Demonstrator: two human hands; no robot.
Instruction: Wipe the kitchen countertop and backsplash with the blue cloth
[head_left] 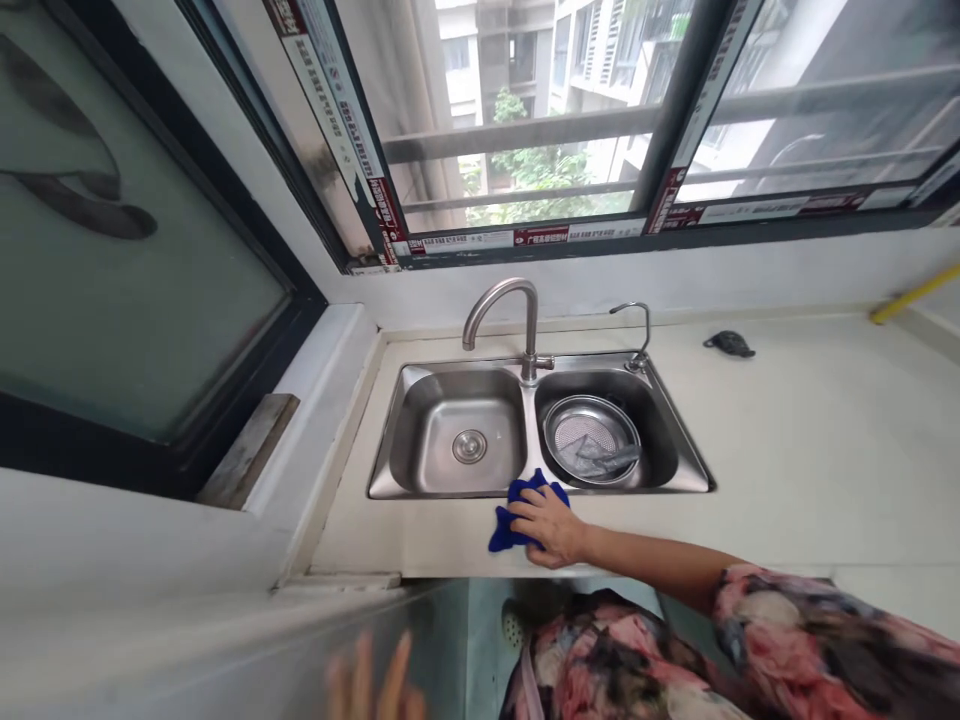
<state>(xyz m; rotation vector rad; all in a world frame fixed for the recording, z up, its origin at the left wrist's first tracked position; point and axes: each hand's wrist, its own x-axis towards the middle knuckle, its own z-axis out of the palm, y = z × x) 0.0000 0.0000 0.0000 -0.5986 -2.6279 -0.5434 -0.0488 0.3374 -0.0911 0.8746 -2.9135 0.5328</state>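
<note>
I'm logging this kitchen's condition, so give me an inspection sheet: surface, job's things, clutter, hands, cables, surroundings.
Surface: cream countertop around a rectangular two-bowl steel sink.
Job's things: crumpled blue cloth at the sink's front edge.
Clutter: round silver perforated basin holding grey plastic, right bowl; small black crumpled item, counter right.
Hands: right hand on the cloth; left hand blurred, partly out of frame.
Cables: nothing seen.
Surroundings: dark-framed window behind; yellow tube, far right.

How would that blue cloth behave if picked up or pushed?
The blue cloth would probably sag, since it lies crumpled under the right hand. Hardly bigger than the hand, it's likely light. Pushed, its folds would likely bunch further.
</note>
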